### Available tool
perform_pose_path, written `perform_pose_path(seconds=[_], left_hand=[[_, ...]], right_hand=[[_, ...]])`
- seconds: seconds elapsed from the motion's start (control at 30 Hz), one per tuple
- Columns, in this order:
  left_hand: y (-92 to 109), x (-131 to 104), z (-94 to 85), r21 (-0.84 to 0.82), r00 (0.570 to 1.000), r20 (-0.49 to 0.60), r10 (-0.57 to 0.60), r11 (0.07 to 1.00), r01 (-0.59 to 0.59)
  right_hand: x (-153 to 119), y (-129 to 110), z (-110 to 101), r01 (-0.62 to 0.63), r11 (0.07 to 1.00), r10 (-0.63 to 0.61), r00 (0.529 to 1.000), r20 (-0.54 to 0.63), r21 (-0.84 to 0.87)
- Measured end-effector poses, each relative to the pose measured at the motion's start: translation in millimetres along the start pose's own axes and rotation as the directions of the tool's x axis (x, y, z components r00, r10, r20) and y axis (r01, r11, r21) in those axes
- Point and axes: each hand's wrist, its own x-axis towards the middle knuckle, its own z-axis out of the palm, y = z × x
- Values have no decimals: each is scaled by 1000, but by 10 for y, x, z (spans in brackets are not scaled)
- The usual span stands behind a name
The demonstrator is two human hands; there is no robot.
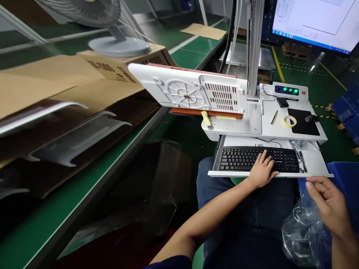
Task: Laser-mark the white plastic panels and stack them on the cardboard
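My left hand (263,170) lies on the black keyboard (238,158), palm down with fingers spread over the keys right of its middle. The keyboard sits in a pulled-out white drawer (235,174) under the worktop. My right hand (328,201) hangs in the air just right of the drawer's front edge, its fingers loosely curled and the thumb close to the index finger. Nothing shows in its grasp. Above the drawer, a white plastic panel (185,91) with a round ribbed section and slots leans tilted over the perforated metal plate (249,119), on an orange-brown support (193,112).
On the worktop lie a roll of tape (288,121), tweezers (274,117) and a mouse (311,118) on a black pad. A monitor (316,22) and an upright metal column (254,48) stand behind. At left are cardboard, curved panels and a fan (117,45). Clear plastic bags (303,235) hang at right.
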Motion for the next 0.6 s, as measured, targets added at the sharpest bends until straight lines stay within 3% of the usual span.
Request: perform_pose_path(seconds=[0.2, 0.4, 0.5, 0.6], left_hand=[[7, -31, 1, 71, 998, 50, 44, 996, -47], [-59, 11, 67, 36, 993, 113, 34, 999, -38], [-90, -6, -50, -203, 1000, 5, 19, 979, -18], [-29, -187, -402, -583, 967, -223, -123, 812, -31]], right_hand=[[66, 343, 425, -79, 996, 68, 968, 243, 35], [155, 313, 878, -6, 998, -20, 899, 437, 58], [165, 185, 1037, 56, 996, -77, 900, 429, 63], [177, 77, 1103, 77, 992, -108, 926, 361, 100]])
